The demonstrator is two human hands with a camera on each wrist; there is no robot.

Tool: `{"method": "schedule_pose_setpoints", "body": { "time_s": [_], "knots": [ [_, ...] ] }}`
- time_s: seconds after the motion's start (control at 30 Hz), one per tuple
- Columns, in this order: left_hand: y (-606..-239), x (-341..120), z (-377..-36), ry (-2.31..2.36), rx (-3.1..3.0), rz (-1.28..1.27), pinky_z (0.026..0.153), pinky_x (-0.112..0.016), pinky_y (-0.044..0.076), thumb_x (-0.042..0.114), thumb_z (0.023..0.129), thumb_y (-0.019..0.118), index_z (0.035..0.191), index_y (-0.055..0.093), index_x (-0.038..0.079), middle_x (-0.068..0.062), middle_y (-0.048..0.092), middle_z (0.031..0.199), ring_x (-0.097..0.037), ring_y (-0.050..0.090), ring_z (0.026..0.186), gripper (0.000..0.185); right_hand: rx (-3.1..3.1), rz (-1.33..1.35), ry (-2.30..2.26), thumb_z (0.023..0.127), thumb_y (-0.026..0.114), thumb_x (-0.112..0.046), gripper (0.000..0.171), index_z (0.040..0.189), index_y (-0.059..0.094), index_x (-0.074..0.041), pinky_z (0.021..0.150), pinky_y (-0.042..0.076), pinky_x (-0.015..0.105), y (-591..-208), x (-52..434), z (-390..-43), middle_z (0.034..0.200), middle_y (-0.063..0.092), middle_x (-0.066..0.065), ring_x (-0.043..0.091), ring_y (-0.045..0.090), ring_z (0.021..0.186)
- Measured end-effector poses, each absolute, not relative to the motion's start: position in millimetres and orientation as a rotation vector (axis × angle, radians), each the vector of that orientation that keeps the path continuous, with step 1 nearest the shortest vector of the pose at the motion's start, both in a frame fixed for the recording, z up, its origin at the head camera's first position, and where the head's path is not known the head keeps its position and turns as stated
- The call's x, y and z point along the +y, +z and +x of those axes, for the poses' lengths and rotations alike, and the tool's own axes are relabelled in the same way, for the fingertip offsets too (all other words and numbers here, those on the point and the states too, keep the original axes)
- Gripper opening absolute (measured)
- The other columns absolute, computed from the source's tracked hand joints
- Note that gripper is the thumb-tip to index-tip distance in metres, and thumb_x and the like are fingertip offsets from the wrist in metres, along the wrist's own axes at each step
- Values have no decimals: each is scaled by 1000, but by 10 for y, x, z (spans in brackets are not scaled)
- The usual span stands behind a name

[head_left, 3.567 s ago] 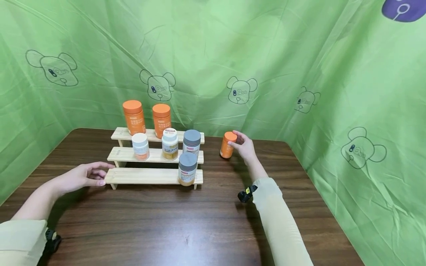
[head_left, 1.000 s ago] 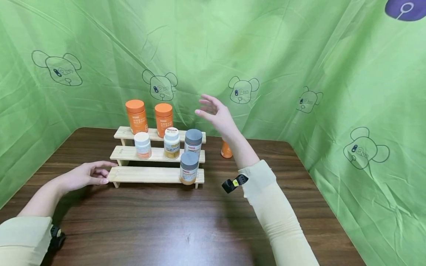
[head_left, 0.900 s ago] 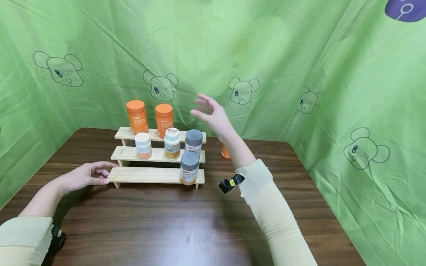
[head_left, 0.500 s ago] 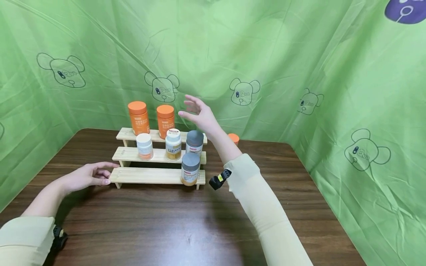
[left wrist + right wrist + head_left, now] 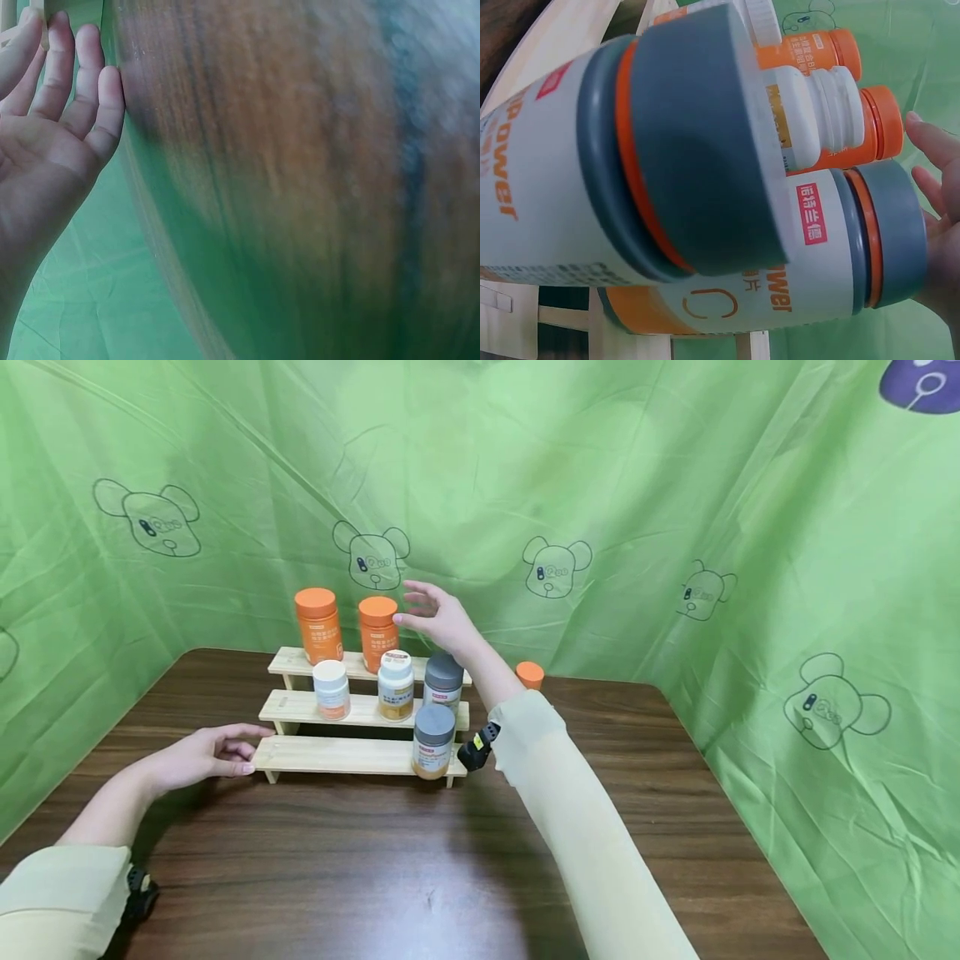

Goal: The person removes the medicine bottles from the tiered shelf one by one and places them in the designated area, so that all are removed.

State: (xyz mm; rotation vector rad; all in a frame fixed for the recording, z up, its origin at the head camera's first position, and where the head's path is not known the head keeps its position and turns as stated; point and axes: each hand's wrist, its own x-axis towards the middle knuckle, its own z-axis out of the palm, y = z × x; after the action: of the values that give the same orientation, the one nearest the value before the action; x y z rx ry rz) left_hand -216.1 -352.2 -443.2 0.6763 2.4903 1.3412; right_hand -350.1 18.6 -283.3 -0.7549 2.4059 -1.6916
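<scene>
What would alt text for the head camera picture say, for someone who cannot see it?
A person's open right hand reaches toward two orange bottles on the top step of a three-step wooden rack, while the left hand rests at its lowest step. White and grey-capped bottles stand lower; the dark table has green cloth behind.

On the right wrist view, the nearer white bottle with a grey lid (image 5: 630, 172) shows orange letters "power". The farther grey-lidded white bottle (image 5: 817, 247) bears a red tag with white Chinese characters, orange "ower" and a large "C".
</scene>
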Motion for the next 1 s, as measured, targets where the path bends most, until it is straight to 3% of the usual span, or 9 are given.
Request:
{"method": "schedule_pose_setpoints", "body": {
  "time_s": [0.17, 0.5, 1.0],
  "knots": [
    [-4443, -3523, -2171, 1343, 2490, 678, 73, -20, 47, 7, 89, 63, 134, 38, -10, -9, 67, 97, -7, 63, 86, 55, 2387, -777, -1650, 83, 74, -23, 65, 140, 43, -20, 97, 44, 34, -2853, 136, -3560, 139, 49, 7, 27, 48, 126],
    [-4459, -3529, -2170, 1348, 2497, 654, 73, -20, 47, 9, 88, 65, 135, 39, -8, -10, 66, 97, -7, 62, 87, 57, 2431, -787, -1525, 85, 71, -25, 58, 138, 48, -17, 86, 48, 23, -2870, -36, -3568, 132, 54, 0, 17, 52, 118],
    [-4470, -3535, -2180, 1351, 2492, 623, 73, -20, 47, 10, 88, 65, 136, 39, -6, -11, 66, 99, -7, 62, 87, 57, 2338, -693, -1671, 85, 71, -20, 56, 137, 49, -17, 89, 50, 34, -2845, -20, -3533, 134, 52, 0, 17, 54, 115]
  ]
}}
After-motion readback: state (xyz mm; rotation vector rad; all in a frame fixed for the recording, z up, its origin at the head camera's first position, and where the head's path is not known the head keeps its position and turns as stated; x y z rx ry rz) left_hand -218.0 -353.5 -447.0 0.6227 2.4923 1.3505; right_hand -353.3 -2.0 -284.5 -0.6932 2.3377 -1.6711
